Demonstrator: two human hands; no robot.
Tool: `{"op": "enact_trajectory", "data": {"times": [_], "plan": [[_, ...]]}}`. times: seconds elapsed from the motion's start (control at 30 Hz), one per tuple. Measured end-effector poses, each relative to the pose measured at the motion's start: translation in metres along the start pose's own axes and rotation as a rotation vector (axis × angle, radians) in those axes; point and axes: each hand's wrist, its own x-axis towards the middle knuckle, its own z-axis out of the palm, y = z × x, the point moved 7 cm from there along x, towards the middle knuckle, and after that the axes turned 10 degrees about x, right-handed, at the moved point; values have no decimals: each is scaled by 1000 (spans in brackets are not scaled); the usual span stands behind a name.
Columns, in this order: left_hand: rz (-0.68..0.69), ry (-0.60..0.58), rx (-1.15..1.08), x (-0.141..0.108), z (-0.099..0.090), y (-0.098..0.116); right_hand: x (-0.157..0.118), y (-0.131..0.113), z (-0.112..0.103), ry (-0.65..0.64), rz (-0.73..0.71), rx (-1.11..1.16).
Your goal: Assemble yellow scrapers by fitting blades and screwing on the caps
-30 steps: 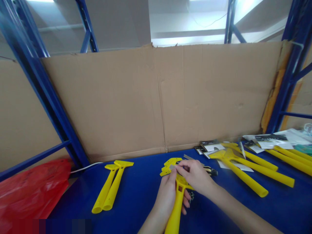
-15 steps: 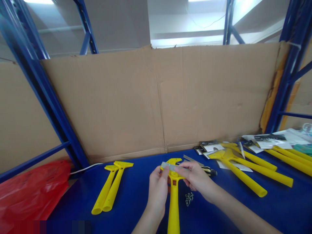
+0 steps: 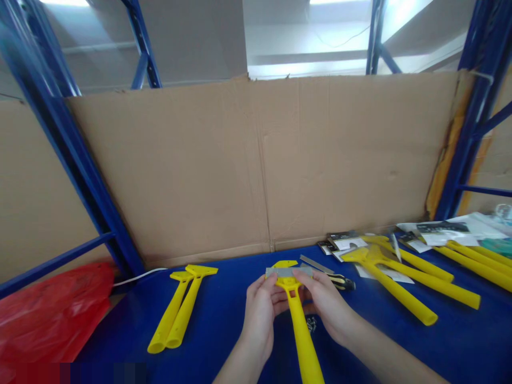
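since 0.5 s ago your blade [image 3: 288,272] sits level on the scraper [image 3: 298,320] head; l hand [image 3: 262,306] & r hand [image 3: 326,301] both pinch it, seemingly seated.

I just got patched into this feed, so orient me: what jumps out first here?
Front and centre, the left hand and right hand both grip a yellow scraper, pressing a grey metal blade across its head. More yellow scrapers lie with printed cards on the right of the blue table, and a pair of scrapers lies on the left. A tall cardboard sheet walls off the back, with a red plastic bag at far left.
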Motion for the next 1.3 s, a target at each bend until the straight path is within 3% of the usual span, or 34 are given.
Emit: {"op": "enact_trajectory", "data": {"times": [0.2,0.4,0.53,0.67,0.73,0.87,0.97,1.13,1.3], "plan": [[30,-77,59,4,5,3,3,-2,-3,-22,17,12],[16,-3,-7,4,2,3,-1,3,-2,57,47,49],[0,61,76,6,-5,8,-5,8,4,18,96,121],[0,17,187,25,-10,17,-3,2,-1,67,72,179],[76,85,415,39,-21,23,0,-3,-7,115,54,215],[356,129,1263,58,-24,27,5,-13,-17,163,31,267],[399,91,1554,61,-23,17,6,-15,-21,171,40,265],[386,-31,1493,60,-28,12,6,-14,-22,155,43,224],[513,70,1201,57,-43,37,7,-12,-22,136,59,201]]}}
